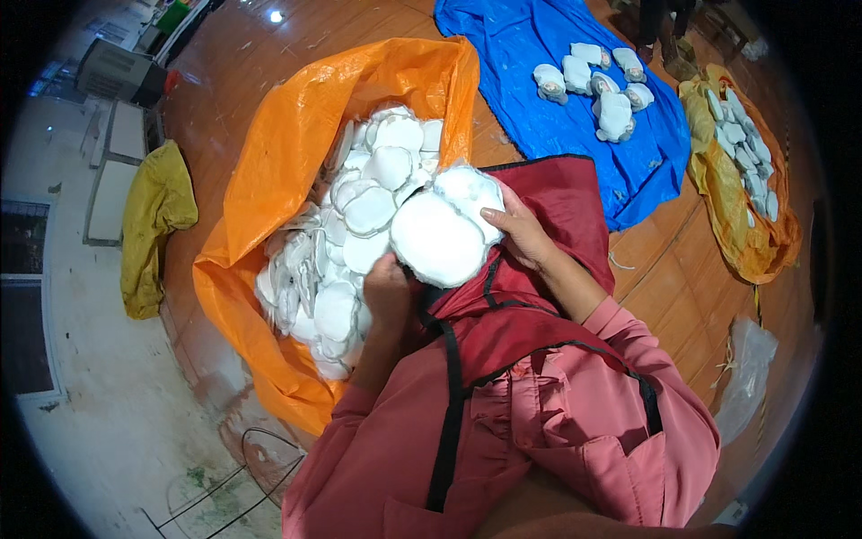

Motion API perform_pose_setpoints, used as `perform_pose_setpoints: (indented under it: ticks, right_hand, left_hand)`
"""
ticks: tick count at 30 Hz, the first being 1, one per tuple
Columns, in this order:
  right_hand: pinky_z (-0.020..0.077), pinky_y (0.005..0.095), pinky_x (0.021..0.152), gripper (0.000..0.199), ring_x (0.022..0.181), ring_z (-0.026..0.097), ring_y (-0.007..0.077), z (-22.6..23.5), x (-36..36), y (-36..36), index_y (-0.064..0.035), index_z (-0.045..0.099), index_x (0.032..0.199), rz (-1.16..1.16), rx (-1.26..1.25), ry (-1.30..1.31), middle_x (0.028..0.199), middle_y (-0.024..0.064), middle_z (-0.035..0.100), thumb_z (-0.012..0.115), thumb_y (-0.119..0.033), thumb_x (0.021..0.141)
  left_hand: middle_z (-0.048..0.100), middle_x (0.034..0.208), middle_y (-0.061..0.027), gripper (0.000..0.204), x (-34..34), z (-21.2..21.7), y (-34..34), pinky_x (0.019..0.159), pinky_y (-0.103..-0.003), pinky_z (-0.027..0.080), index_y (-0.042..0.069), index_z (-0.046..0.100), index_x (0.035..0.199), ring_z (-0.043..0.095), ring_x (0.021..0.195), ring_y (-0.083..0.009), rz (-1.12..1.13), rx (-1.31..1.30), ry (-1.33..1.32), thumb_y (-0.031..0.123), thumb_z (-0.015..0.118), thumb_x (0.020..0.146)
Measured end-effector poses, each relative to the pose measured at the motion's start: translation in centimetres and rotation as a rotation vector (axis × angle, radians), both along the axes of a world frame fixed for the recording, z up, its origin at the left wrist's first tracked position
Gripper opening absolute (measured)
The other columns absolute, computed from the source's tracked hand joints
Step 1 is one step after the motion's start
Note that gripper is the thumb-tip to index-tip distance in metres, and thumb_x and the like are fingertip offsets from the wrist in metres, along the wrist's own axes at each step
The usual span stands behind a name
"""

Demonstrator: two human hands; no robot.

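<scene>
Two white pads (pixel 438 241), rounded and overlapping, are held up over the person's lap, just right of the heap. They look light and soft, probably padded cloth or fibre that would bend and squash rather than break. The surface seems dry and not very slippery, though the fluffy edge might fray or snag if pulled hard. A broad pinch at the rim, thumb on the face and fingers beneath, should suit them best.

The right hand (pixel 521 229) grips them that way at the right side, thumb on top. The left hand (pixel 386 292) is curled at the near pad's left edge; whether it pinches the edge or only lies against it, I cannot tell.

To the left, an orange sack (pixel 260 184) gapes around a heap of similar pads (pixel 368 207). Under the hands spreads a red apron (pixel 566 193). Farther off to the right, bundles of pads (pixel 614 115) sit on a blue sheet (pixel 503 85), and beyond it lies a second sack (pixel 759 247) with more pale pieces.

The right fingers are mostly hidden under the pads, as are the pads' undersides. The heap's depth is out of sight, the bundles' wrapping is too small to read, and a person at the far right edge is cut off.
</scene>
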State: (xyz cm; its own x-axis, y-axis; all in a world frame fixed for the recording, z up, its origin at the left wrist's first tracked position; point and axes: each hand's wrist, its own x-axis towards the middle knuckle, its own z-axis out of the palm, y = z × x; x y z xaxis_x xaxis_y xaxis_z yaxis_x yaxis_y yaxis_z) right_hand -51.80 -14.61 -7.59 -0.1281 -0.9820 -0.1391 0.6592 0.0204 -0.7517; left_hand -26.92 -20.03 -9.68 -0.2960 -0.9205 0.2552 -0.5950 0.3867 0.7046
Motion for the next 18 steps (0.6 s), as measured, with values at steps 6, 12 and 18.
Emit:
perform_pose_setpoints:
  ticks: [6, 12, 18]
  right_hand:
    - [0.0345, 0.0338, 0.109, 0.077, 0.13, 0.042, 0.0207, -0.7, 0.3, 0.1, -0.0034, 0.033, 0.147, 0.094, 0.009, 0.266, 0.14, 0.011, 0.045, 0.074, -0.013, 0.082]
    - [0.0338, 0.0315, 0.109, 0.079, 0.13, 0.041, 0.0201, -0.1, 1.8, 0.3, -0.0012, 0.033, 0.147, 0.177, -0.016, 0.374, 0.14, 0.0112, 0.045, 0.076, -0.013, 0.081]
    - [0.0338, 0.0311, 0.109, 0.077, 0.128, 0.042, 0.0193, -0.7, 2.0, 0.5, -0.0014, 0.034, 0.147, 0.189, -0.016, 0.268, 0.14, 0.0103, 0.046, 0.075, -0.011, 0.082]
  left_hand:
    - [0.065, 0.082, -0.0083, 0.021, -3.5, 6.5, -1.8, 0.073, -0.037, 0.048, 0.005, 0.07, 0.096, 0.061, 0.076, -0.027, -0.177, -0.38, -0.016, 0.008, 0.074, 0.076]
    - [0.062, 0.076, -0.0056, 0.019, -6.4, 6.6, -1.6, 0.07, -0.036, 0.046, 0.005, 0.068, 0.088, 0.058, 0.072, -0.0248, -0.315, -0.395, -0.042, 0.009, 0.078, 0.073]
    - [0.062, 0.076, -0.0061, 0.014, -6.1, 5.0, -0.9, 0.067, -0.037, 0.046, 0.006, 0.066, 0.084, 0.058, 0.072, -0.0263, -0.307, -0.407, 0.06, 0.006, 0.076, 0.074]
